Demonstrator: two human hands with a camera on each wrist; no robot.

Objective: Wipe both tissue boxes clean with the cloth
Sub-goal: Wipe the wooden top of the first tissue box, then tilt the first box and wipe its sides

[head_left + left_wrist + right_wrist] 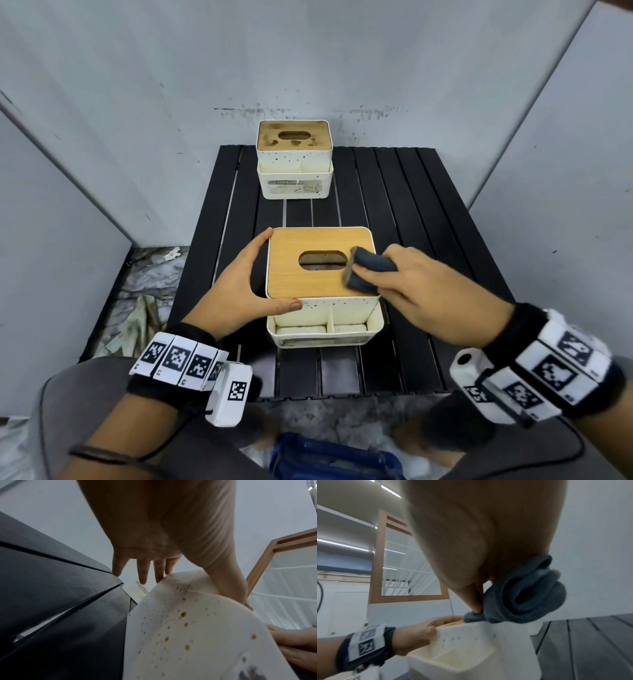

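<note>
The near tissue box [322,284], white with a wooden lid, stands at the middle of the black slatted table [421,205]. My left hand [246,284] braces its left side: fingers straight toward the far left corner, thumb pressed on the front wall. My right hand [421,291] grips a rolled dark grey cloth [368,270] and holds it on the lid just right of the oval slot. The left wrist view shows the speckled box wall [188,635]. In the right wrist view the cloth [522,592] sits on the box's top edge [479,642]. The far tissue box [294,157] has a stained lid.
Grey walls close in behind and on both sides of the table. A crumpled rag [144,318] lies on the floor at the left. A blue object [325,455] sits below the table's near edge, between my knees.
</note>
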